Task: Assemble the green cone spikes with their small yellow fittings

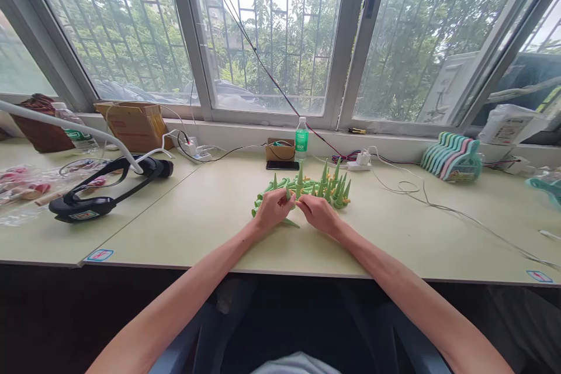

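My left hand [272, 209] is closed around a green pointed cone [288, 193], whose tip sticks up past the fingers. Close beside it, my right hand [319, 213] pinches at the same spot; what lies between its fingertips is too small and covered to make out. Behind both hands spreads a pile of green cones [329, 188], several standing upright at the right and others lying down, with small yellow bits among them. One loose green cone [291, 222] lies flat on the table just below my left hand.
Behind the pile are a black phone [283, 165], a small cardboard box [280, 151] and a green-labelled bottle [301, 139]. A black headset-like strap device [92, 205] sits left. Pastel hangers [451, 156] stand at right, with white cables [451, 209] across the table [175, 234].
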